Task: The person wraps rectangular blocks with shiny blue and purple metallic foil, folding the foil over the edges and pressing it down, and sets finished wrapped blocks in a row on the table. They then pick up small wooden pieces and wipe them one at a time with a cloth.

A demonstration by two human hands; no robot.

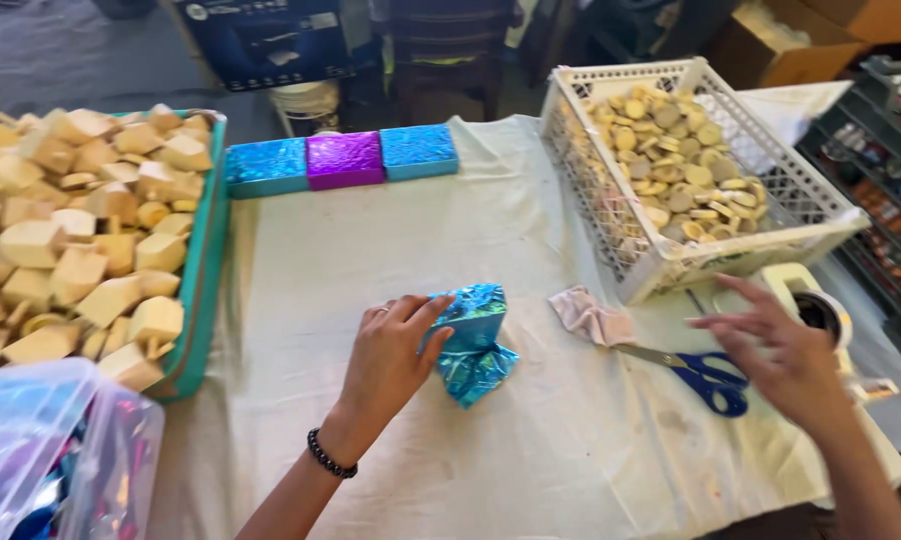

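On the cloth-covered tabletop (391,250), the left hand (391,360) steadies a half-wrapped block in blue foil (474,340) while the right hand (786,355), open and empty, hovers over blue scissors (706,378); the loose foil could unfold.

Four foil-wrapped blocks (341,160) — one pair of scissors (706,375) — two crates (771,190).

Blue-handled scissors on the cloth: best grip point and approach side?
Probably take the scissors by the blue handle loops, coming from the right, where the right hand hovers. They lie flat, blades pointing left toward the crumpled pink scrap, loops on the near right. The white crate crowds the far side, so come from above and the right.
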